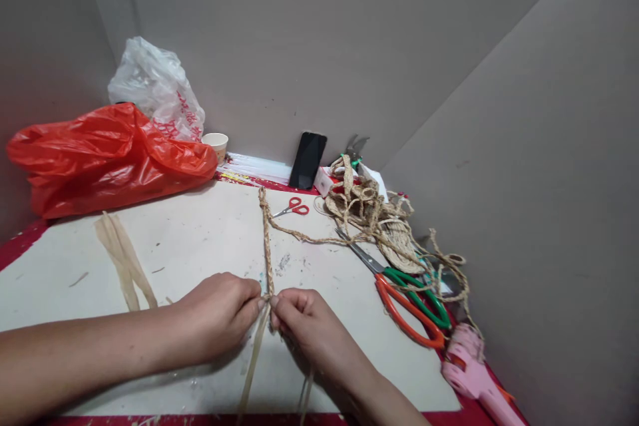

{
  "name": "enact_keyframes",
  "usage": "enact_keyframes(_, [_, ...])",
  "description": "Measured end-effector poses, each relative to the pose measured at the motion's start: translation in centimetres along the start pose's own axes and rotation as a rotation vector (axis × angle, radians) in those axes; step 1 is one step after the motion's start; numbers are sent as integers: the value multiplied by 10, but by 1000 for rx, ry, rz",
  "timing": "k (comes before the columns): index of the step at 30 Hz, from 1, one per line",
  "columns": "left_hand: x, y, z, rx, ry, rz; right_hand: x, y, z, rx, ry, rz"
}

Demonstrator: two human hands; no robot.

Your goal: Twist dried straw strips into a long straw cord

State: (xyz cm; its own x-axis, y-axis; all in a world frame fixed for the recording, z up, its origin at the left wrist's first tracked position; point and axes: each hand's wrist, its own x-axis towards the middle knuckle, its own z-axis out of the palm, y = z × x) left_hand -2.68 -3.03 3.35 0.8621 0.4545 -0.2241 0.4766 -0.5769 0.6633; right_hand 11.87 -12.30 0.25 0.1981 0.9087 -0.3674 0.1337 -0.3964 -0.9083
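Observation:
A braided straw cord (268,249) runs up the white board from between my two hands. My left hand (227,306) pinches the braid's lower end from the left, thumb against forefinger. From the right, my right hand (304,316) pinches the same spot, its fingertips almost touching the left ones. Loose flat straw strands (254,359) trail down from the pinch toward the near edge. Near the braid's top, a thinner braided cord (304,237) leads right to a tangled heap of braid (369,203).
Large scissors (409,306) and a pink glue gun (466,366) lie at right. Small red scissors (294,206) are beyond my hands, before a phone (308,160). A red plastic bag (110,160), white bag (154,80), paper cup (215,143) and straw strips (124,259) are at left.

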Motion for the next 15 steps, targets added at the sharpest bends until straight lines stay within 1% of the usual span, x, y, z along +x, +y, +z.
enact_keyframes(2, [-7, 7, 3, 78, -27, 24, -1, 1, 3, 32, 12, -10])
enact_keyframes(4, [-12, 14, 8, 169, -90, 37, -2, 2, 6, 133, -14, 15])
enact_keyframes(7, [-16, 20, 15, 388, -195, 18, -5, 0, 9, 336, -103, 123])
enact_keyframes(9, [-16, 18, 19, 542, -234, 51, -7, -1, 11, 431, -148, 172])
enact_keyframes(12, [-13, 14, 22, 663, -243, 134, -7, 0, 12, 407, -129, 147])
enact_keyframes(14, [-14, 11, 27, 647, -249, 150, -7, 1, 12, 365, -103, 122])
enact_keyframes(15, [-17, 10, 31, 590, -255, 149, -7, 2, 12, 361, -100, 120])
